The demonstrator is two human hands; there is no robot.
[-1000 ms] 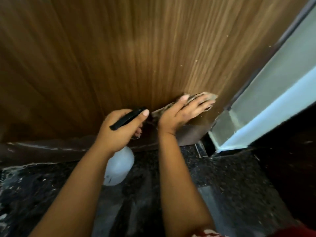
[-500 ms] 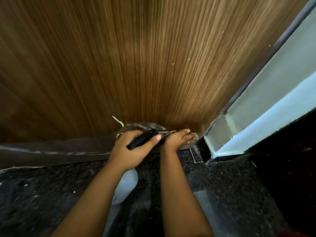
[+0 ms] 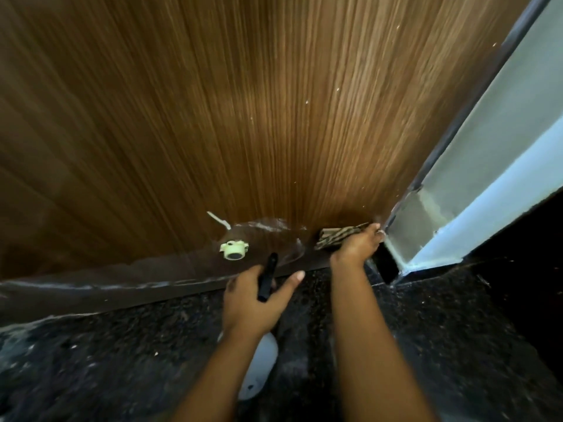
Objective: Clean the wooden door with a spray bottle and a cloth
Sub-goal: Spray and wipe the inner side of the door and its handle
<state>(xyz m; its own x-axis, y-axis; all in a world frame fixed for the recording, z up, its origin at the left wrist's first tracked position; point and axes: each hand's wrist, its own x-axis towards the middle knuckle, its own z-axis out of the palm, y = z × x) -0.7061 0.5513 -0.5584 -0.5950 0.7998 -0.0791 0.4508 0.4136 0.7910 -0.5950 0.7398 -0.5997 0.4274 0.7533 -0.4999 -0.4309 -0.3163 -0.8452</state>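
Note:
The brown wooden door [image 3: 243,117] fills the upper view, with wet streaks near its bottom edge. My right hand [image 3: 356,249] holds a striped cloth [image 3: 333,236] against the door's lowest right corner, close to the frame, with its fingers bent over the cloth. My left hand [image 3: 249,303] grips the black trigger head of a spray bottle [image 3: 259,365]. The bottle's white body hangs below my wrist over the floor, a little back from the door.
A pale green door stopper [image 3: 233,249] sits on the door's dark bottom strip, left of the cloth. A dark door frame and a pale blue-grey wall [image 3: 493,153] rise at the right. Dark speckled stone floor [image 3: 122,360] lies beneath my arms.
My right hand slid the cloth down the door and then right to the bottom corner. My left hand drew the bottle back from the door, which uncovered the stopper.

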